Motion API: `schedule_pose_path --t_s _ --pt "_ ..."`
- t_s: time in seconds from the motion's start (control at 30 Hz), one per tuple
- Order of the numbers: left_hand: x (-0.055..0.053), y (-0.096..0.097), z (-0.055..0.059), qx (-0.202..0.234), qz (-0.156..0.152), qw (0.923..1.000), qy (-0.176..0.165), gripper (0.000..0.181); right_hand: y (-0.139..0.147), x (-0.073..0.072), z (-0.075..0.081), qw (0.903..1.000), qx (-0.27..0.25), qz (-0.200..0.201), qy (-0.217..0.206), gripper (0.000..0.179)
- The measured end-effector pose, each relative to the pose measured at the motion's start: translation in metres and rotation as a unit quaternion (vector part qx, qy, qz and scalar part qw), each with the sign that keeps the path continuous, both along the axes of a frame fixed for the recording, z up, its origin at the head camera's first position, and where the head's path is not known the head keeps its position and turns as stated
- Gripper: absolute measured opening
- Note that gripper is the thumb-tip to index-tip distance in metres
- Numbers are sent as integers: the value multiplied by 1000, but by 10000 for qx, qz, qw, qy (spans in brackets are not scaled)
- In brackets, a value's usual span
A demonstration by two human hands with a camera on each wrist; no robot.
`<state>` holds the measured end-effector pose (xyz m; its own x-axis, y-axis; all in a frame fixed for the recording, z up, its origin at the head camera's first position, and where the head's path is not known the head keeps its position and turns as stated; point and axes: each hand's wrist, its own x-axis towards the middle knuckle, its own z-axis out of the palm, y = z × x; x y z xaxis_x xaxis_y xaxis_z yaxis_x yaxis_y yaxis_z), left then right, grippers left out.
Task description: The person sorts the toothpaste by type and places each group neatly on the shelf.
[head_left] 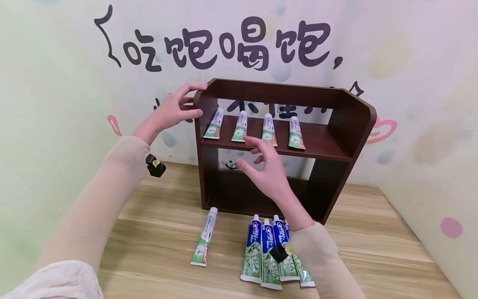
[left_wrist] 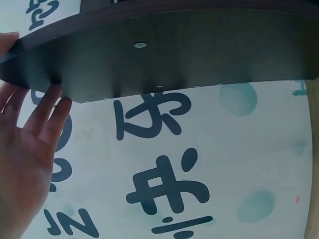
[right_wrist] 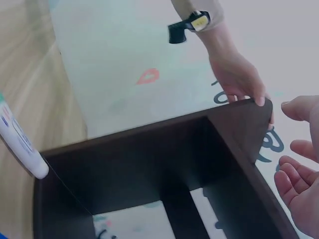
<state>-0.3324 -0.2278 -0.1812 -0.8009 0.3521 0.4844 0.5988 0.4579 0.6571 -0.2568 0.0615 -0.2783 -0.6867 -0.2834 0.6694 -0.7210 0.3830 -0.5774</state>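
A dark brown two-tier shelf (head_left: 356, 128) stands on the wooden table against the wall. My left hand (head_left: 171, 110) holds its upper left corner, with the thumb at the front edge and fingers against the outer side panel (left_wrist: 184, 59). Several white-and-green toothpaste tubes lean in a row on the upper tier, among them the leftmost tube (head_left: 214, 124) and the rightmost tube (head_left: 296, 133). In front of them hovers my right hand (head_left: 267, 170), holding nothing, fingers loosely bent. It overlaps the lower end of a middle tube (head_left: 268, 124).
Another white-and-green toothpaste tube (head_left: 204, 236) lies on the table (head_left: 160, 249) before the shelf. To its right lie several blue-and-green toothpaste tubes (head_left: 252, 253), partly covered by my right forearm. A printed wall (head_left: 410, 83) closes off the back and sides.
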Motion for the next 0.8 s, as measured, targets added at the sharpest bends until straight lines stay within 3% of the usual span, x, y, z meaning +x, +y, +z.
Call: schedule_pose_path --t_s 0.2,0.43,0.8 --pt "0 -3 2 113 -183 9996 -169 61 -16 5 -26 9997 -160 38 -188 53" --pt "-3 -6 -4 628 -459 9969 -133 60 -41 14 -52 9989 -242 52 -410 53" --pt "-7 -7 -5 797 -506 9955 -31 62 -66 19 -91 9908 -762 -194 -1101 64"
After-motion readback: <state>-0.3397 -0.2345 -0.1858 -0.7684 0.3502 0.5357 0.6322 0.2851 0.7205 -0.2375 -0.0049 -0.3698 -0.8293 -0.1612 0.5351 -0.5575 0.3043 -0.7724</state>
